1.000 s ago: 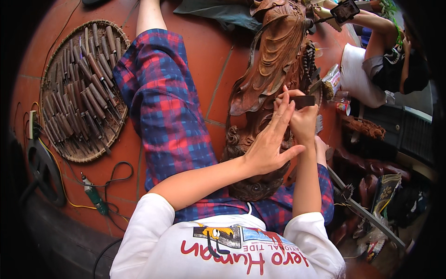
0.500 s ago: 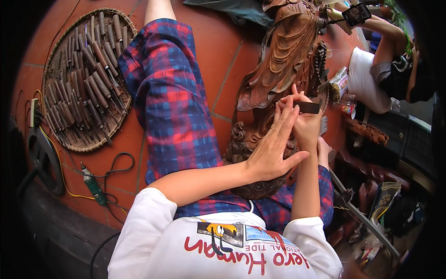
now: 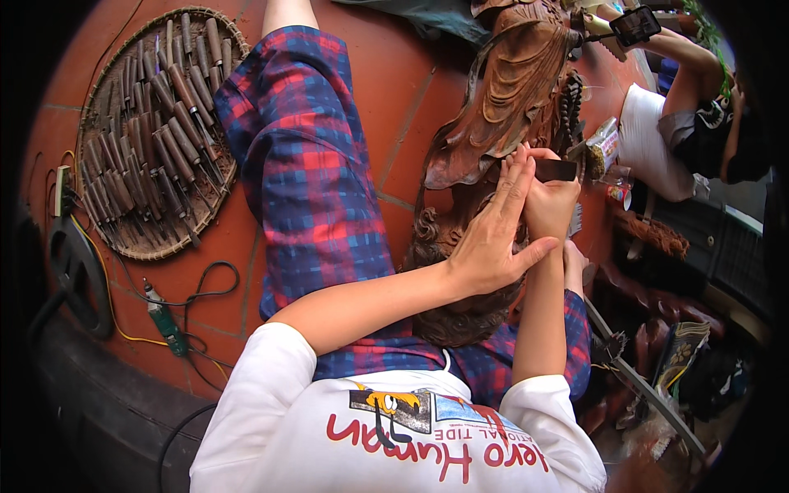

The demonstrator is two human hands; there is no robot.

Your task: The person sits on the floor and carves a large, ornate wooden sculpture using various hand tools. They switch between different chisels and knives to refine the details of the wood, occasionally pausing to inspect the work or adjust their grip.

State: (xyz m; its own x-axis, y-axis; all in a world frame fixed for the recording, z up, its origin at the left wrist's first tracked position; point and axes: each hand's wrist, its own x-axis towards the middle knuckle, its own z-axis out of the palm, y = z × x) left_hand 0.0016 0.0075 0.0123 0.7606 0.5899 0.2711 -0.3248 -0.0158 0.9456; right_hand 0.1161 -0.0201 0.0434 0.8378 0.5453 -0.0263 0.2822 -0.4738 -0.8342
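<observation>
A dark brown wooden carving (image 3: 526,78) of a robed figure lies between my legs, its curled, deeply cut part nearest me. My right hand (image 3: 551,205) is closed round a dark-handled carving chisel (image 3: 557,170), whose handle end sticks out to the right. The chisel's blade is hidden behind my fingers. My left hand (image 3: 485,251) lies stretched out over the carving, fingers long and thumb apart. Its fingertips rest against the fingers of my right hand, next to the chisel.
A round woven tray (image 3: 103,90) full of wooden-handled chisels (image 3: 177,152) lies at left. Below it are a green rotary tool (image 3: 167,329) and cables. Another person (image 3: 657,140) sits at right, near a phone on a holder (image 3: 634,27). A metal bar (image 3: 645,390) runs along the lower right.
Both hands have shifted slightly farther away from me and to the right along the carving, the chisel moving with them. The whole view has moved a little too.
</observation>
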